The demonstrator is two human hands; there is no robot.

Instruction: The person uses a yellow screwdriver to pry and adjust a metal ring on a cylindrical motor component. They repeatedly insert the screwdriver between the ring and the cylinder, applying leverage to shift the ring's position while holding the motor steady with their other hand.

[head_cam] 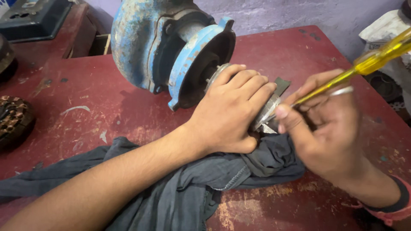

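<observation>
Left hand point(233, 113) gripped a round grey metal disc point(266, 112); right hand's point(329, 128) yellow-handled screwdriver point(342, 79), at three o'clock, could slip under force and gouge fingers.

Beside the chipped blue pump housing point(171, 47) with its rusty patches, the screwdriver point(368, 64) handle is clear yellow. Below the pump housing, a dark grey cloth point(192, 188) lies on the scuffed dark red table point(107, 107).

Yellow see-through-handled screwdriver point(368, 62) slants up and away from the blue pump point(171, 47), its tip at the round metal disc point(267, 112) just off the pump's open face. The disc sits tilted on edge, shiny rim showing, above the grey cloth.
</observation>
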